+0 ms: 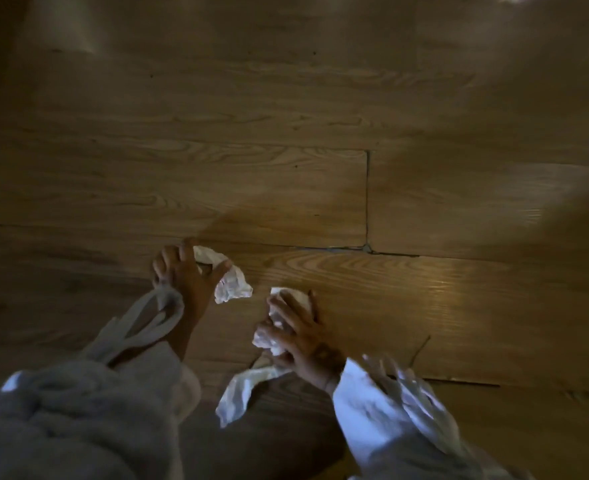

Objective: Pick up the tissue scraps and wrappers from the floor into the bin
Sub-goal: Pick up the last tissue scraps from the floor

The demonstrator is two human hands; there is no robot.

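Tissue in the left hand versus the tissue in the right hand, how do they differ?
The left-hand tissue is a compact scrap; the right-hand tissue is a bulkier wad. The left-hand tissue ends just past the thumb of the left hand, while the right-hand tissue trails a long strip below the right hand. Both are white, crumpled and held in a curled grip over the wood floor.

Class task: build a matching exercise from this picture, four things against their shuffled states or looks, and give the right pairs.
Column one:
1 left hand
2 right hand
3 floor
4 tissue strip

Column two:
A wood-grain planks
B dangles under a hand
C pinches one crumpled scrap
D grips a tissue wad

Pairs: 1-C, 2-D, 3-A, 4-B
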